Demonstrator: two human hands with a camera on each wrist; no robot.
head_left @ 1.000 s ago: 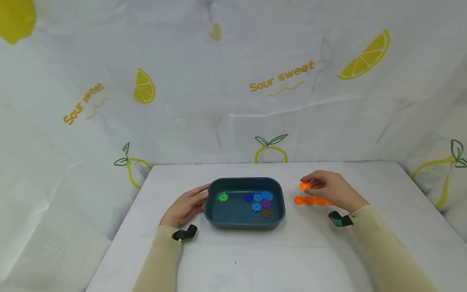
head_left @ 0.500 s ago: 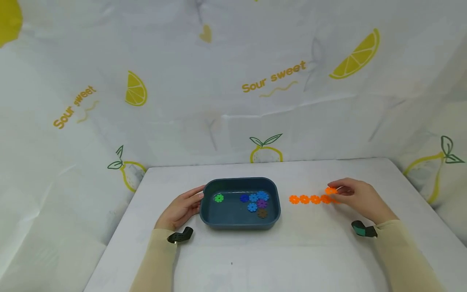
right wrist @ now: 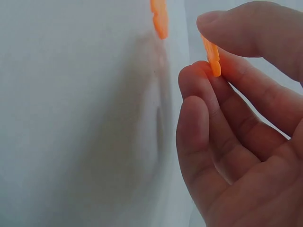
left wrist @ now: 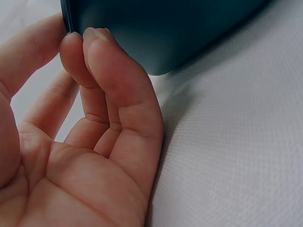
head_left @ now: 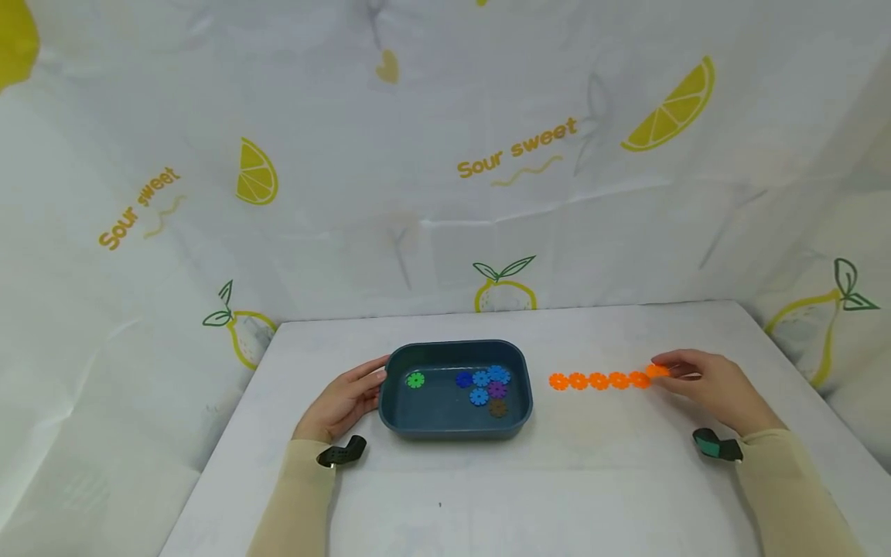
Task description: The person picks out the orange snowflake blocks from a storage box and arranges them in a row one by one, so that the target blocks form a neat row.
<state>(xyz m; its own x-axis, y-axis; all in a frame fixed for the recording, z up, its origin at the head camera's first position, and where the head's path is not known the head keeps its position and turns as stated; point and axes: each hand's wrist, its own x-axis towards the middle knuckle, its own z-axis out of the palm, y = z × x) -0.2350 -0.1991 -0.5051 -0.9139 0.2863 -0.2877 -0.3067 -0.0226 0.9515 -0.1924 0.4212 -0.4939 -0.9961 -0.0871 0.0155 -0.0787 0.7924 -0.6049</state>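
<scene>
Between the thumb and fingers of my right hand (head_left: 717, 385) is an orange snowflake disc (head_left: 657, 371), a flat notched plastic building piece. It is held just past the right end of a row of several orange snowflake discs (head_left: 599, 381) on the table. The right wrist view shows the held disc edge-on at the thumb tip, apart from another orange disc (right wrist: 160, 20). My left hand (head_left: 344, 402) holds the left end of a dark blue-green tray (head_left: 455, 433), thumb at the rim, curled fingertips (left wrist: 73, 47) against its outer wall.
Inside the tray lie a green disc (head_left: 415, 380) at the left and blue discs (head_left: 479, 396), a purple disc (head_left: 497, 389) and a brown disc (head_left: 498, 408) at the right. A white cloth with printed lemons (head_left: 506, 295) hangs behind the white table (head_left: 445, 495).
My right hand has moved right along the orange row with the disc and come lower, uncovering the row's right end. The left hand stays at the tray, while the head view has shifted slightly.
</scene>
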